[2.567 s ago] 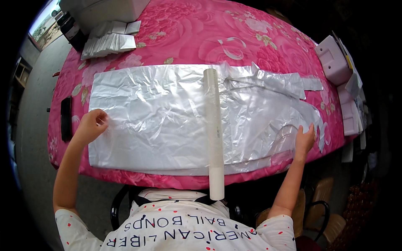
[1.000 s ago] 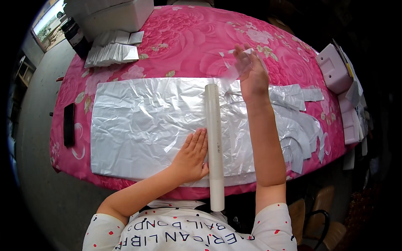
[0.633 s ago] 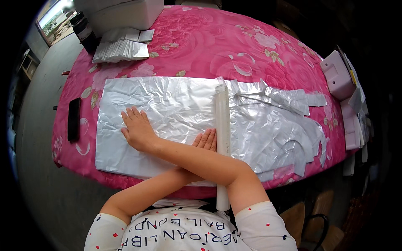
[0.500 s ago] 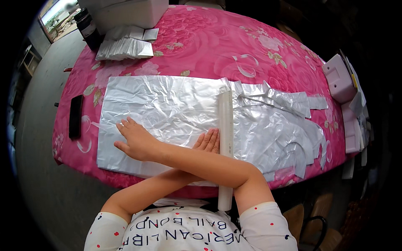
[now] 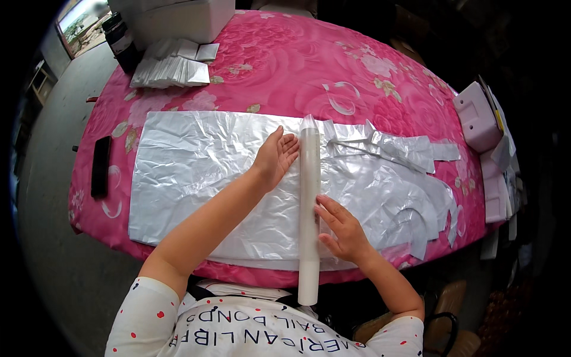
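Note:
A long pale, translucent roll lies across silvery-white plastic bags, which are laid flat and wrinkled. Its near end sticks out past the table's front edge. Just left of the roll, toward its far end, my left hand is held edge-down with fingers stretched, gripping nothing. My right hand is on the other side, nearer to me, its extended fingertips resting against the roll. To the right of the roll the bags' handle ends spread out unevenly.
A pink floral cloth covers the table. Folded silvery packets lie at far left beside a dark jar and a white foam box. A black phone is at left. Pale foam boxes line the right edge.
My forearms have uncrossed. My right hand left the bags' left part and came over to the roll's right side; my left hand moved farther out along the roll's left side.

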The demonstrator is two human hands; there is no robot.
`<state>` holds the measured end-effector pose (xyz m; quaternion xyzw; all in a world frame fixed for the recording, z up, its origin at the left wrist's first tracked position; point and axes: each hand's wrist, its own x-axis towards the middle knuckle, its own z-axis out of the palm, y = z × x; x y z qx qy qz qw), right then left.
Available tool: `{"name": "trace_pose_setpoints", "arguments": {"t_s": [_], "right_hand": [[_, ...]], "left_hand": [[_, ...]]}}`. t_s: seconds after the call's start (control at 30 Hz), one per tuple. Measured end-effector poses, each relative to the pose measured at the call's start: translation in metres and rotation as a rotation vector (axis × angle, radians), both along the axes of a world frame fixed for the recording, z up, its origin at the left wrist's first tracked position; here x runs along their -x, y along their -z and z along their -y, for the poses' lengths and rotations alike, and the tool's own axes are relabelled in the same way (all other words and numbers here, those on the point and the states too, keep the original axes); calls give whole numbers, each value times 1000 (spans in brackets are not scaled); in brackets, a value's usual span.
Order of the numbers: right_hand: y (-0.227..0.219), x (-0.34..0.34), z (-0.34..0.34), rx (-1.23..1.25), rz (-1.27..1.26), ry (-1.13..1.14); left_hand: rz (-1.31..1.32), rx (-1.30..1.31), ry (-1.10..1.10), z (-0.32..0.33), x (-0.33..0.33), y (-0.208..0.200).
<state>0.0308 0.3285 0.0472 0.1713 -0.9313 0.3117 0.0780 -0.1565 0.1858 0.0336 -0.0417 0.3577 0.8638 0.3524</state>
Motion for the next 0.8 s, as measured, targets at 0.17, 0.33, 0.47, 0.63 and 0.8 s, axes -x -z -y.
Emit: {"name": "trace_pose_setpoints", "arguments": {"t_s": [0.17,0.33,0.47,0.63,0.8], "right_hand": [[-2,9,0,-180,11,-143],[7,37,48,-230,-10,-199],[-1,67,167,-38,53,-426],[-28,65,228,433,4,-818],[-2,106,168,101,-123,-465]], "left_hand": [[138,1,26,2,8,0],[-188,236,-9,60,5,-17],[-321,353,-100,147,3,-23],[-412,456,-201,271,-30,-22],[-244,525,-316,353,-104,-19]]}}
